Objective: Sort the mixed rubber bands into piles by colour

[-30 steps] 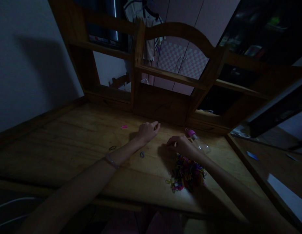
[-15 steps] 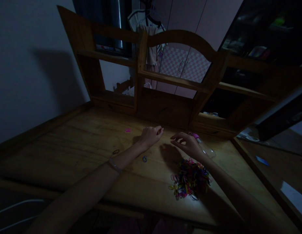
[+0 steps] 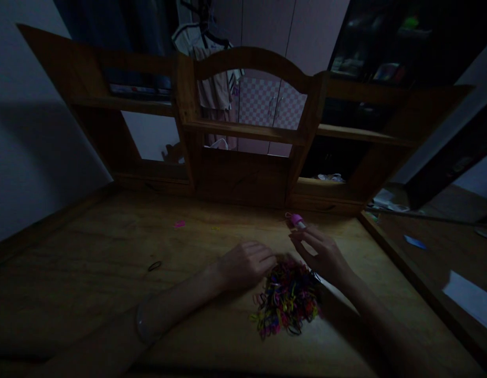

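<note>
A heap of small coloured elastic bands lies on the wooden desk. My left hand rests at the heap's upper left edge, fingers curled down onto the bands. My right hand hovers just above the heap's upper right, fingers loosely bent and apart, nothing clearly in them. A clear bottle with a pink cap lies behind my right hand, mostly hidden by it. The room is very dim.
A pink band and a black band lie loose on the desk to the left. A wooden shelf unit rises along the back edge. A lower wooden surface with papers lies to the right.
My left hand has drawn back from the far desk to the heap of bands. My right hand has shifted slightly nearer over the heap. The view has swung rightwards.
</note>
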Tool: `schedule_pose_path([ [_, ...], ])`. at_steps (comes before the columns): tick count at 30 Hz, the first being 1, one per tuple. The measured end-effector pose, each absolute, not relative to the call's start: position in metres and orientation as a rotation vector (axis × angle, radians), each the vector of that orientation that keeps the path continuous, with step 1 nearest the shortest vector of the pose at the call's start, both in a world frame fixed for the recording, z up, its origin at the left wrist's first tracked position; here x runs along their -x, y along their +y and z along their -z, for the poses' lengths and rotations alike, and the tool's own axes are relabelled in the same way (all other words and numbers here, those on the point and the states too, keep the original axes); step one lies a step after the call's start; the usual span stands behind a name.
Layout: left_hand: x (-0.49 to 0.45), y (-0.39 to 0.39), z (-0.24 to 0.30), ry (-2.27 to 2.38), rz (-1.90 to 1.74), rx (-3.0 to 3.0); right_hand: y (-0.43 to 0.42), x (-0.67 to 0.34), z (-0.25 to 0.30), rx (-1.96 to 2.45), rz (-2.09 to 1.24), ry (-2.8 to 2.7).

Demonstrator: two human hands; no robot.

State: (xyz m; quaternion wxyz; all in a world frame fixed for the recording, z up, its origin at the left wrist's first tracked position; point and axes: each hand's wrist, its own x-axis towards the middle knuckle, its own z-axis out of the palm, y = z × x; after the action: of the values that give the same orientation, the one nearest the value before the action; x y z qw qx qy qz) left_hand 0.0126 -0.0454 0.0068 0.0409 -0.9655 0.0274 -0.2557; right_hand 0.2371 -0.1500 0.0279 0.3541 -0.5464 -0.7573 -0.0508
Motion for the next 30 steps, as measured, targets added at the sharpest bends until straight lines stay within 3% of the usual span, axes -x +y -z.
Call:
schedule_pose_path([
  [4, -0.017, -0.052, -0.005, 0.249, 0.742, 2.991, -0.152, -0.232, -0.021, 1.434, 0.111, -1.895],
  [12, -0.013, -0.038, -0.003, -0.162, 0.710, 3.415, -0.157, -0.221, -0.015, 1.465, -0.015, -1.816],
  [24, -0.008, -0.041, -0.009, -0.188, 0.470, 3.531, -0.157, -0.226, -0.015, 1.484, -0.018, -1.758],
  [30, -0.007, -0.039, -0.009, -0.189, 0.461, 3.509, -0.160, -0.222, -0.019, 1.406, -0.311, -1.875],
])
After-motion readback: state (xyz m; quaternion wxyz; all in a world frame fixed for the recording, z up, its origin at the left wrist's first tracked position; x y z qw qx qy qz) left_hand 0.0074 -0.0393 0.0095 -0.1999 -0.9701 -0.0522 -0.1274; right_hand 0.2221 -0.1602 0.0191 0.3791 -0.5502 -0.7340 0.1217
